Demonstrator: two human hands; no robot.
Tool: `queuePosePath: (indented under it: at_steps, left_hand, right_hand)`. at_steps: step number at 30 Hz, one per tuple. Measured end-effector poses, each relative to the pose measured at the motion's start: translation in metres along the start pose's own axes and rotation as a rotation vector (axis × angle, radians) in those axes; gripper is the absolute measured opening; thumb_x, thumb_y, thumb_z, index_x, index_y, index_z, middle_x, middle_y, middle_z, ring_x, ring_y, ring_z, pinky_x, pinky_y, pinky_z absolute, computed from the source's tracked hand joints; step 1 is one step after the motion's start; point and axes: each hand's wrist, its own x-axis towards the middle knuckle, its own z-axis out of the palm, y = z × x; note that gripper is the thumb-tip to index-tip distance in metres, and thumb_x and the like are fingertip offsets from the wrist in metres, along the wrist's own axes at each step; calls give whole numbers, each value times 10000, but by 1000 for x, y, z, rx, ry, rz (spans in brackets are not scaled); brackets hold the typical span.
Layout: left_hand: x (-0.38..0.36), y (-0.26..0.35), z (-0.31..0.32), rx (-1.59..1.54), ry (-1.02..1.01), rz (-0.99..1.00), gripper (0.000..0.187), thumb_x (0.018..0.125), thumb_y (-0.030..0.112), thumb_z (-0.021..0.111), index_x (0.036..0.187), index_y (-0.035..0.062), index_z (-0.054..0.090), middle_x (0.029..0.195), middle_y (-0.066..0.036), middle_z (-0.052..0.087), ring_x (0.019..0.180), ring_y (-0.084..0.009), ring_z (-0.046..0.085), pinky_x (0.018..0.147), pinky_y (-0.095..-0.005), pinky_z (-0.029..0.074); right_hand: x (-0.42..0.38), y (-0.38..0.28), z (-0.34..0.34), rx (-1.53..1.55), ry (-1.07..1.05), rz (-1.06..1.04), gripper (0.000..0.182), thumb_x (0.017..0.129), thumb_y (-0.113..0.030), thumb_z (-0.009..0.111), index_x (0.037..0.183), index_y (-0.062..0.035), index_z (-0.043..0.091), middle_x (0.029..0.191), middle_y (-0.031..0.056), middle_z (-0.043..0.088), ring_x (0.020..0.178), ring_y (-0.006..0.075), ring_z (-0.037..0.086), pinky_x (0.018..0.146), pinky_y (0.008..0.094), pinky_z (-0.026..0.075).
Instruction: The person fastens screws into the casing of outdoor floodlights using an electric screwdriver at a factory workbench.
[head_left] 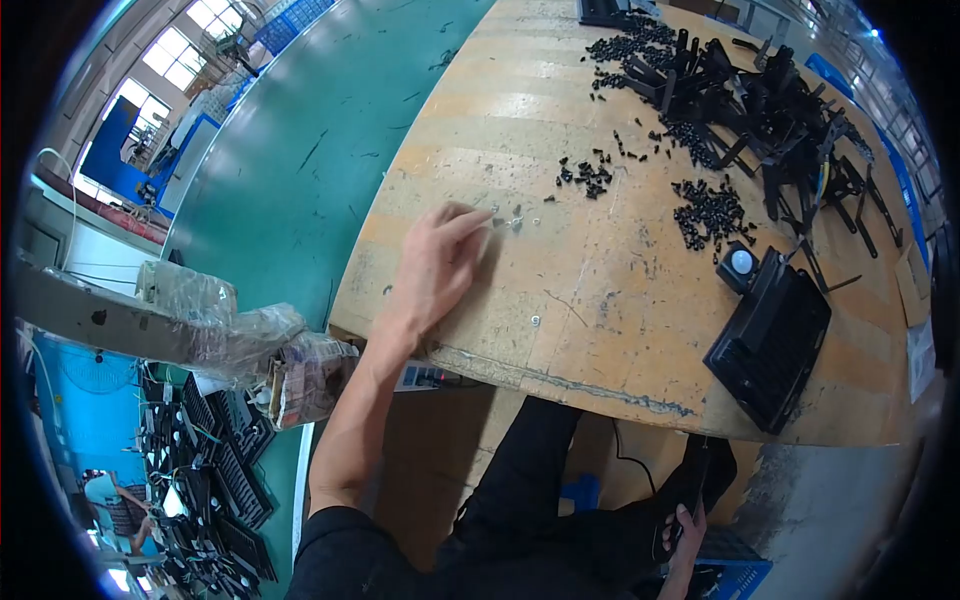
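My left hand hangs low over the wooden tabletop, its fingers curled together and slightly blurred. Whatever its fingertips hold, if anything, is too small to make out. Several tiny silvery pieces of hardware lie just beyond those fingertips. Down by my leg, below the table edge, my right hand is closed around a dark tool with a thin shaft, which I cannot identify further against the dark clothing. A black floodlight-like housing with a round white sensor rests at the table's right front.
Black screws lie in heaps, with a smaller group nearer the middle. A tangled pile of black brackets covers the back right. A green conveyor belt runs along the left, beside a plastic-wrapped post. Another person is at far left.
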Motion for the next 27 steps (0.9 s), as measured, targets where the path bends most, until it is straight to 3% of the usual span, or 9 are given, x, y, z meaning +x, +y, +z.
queuePosePath:
  at_steps: [2, 10, 16, 17, 20, 22, 23, 25, 27]
  left_hand:
    - [2, 3, 7, 245, 15, 235, 179, 961, 53, 710, 1125, 21, 777, 1059, -140, 711, 975, -314, 688, 888, -380, 553]
    - [8, 0, 14, 266, -2, 183, 164, 940, 84, 728, 1092, 31, 764, 1060, -125, 696, 997, -328, 684, 879, -420, 553]
    - [20, 1, 11, 411, -169, 185, 114, 925, -33, 594, 1004, 3, 669, 1006, -208, 643, 985, -423, 646, 853, -495, 536]
    - [21, 0, 15, 323, -138, 211, 88, 839, -24, 624, 915, 18, 605, 980, -197, 604, 990, -408, 616, 873, -500, 518]
    - [22, 12, 18, 386, -165, 278, 123, 951, 28, 641, 1069, -6, 652, 1016, -192, 612, 963, -393, 619, 846, -477, 524]
    - [11, 31, 5, 329, -21, 137, 185, 1018, 17, 603, 1178, -26, 684, 1034, -157, 621, 927, -317, 633, 810, -399, 528]
    - [2, 42, -1, 332, -20, 150, 185, 1018, 17, 603, 1178, -26, 684, 1034, -157, 621, 927, -317, 633, 810, -399, 528]
    - [-31, 74, -4, -58, -136, 157, 221, 1041, -18, 577, 1215, -31, 712, 1063, -98, 632, 932, -201, 619, 797, -318, 511]
    - [-83, 116, 14, -697, -204, -195, 170, 1008, -10, 657, 1129, 9, 775, 984, -45, 701, 820, -116, 631, 729, -267, 520]
  right_hand:
    - [2, 2, 1, -3, -4, 1, 675, 953, -218, 731, 1570, -141, 470, 734, 58, 598, 427, 142, 529, 315, 259, 332]
    - [-1, -1, 7, -20, 10, -24, 673, 962, -210, 725, 1574, -125, 460, 732, 58, 596, 425, 138, 526, 313, 250, 331]
    - [-36, -21, 16, -64, -121, -67, 856, 918, -139, 777, 1661, -118, 351, 738, 33, 600, 452, 116, 530, 361, 271, 375]
    - [-49, -28, 14, -127, -188, -113, 853, 910, -140, 797, 1649, -94, 373, 768, 27, 611, 488, 106, 562, 401, 259, 404]
    - [-83, -37, 11, -231, -205, -142, 847, 891, -128, 826, 1630, -83, 416, 895, 42, 699, 705, 108, 680, 604, 264, 533]
    - [-92, -35, 16, -568, -253, -525, 855, 880, -137, 848, 1619, -48, 426, 1082, 92, 758, 893, 166, 737, 815, 305, 585]
    - [-112, -45, 22, -469, -270, -240, 863, 868, -142, 868, 1603, -7, 434, 1268, 132, 742, 1074, 189, 725, 999, 312, 540]
    - [-134, -49, 30, -403, -314, -373, 868, 864, -142, 873, 1600, -1, 436, 1297, 138, 731, 1106, 176, 712, 1024, 300, 522]
    - [-163, -65, 37, -285, -397, -468, 888, 843, -116, 891, 1593, 24, 437, 1348, 150, 715, 1185, 152, 675, 1084, 277, 476]
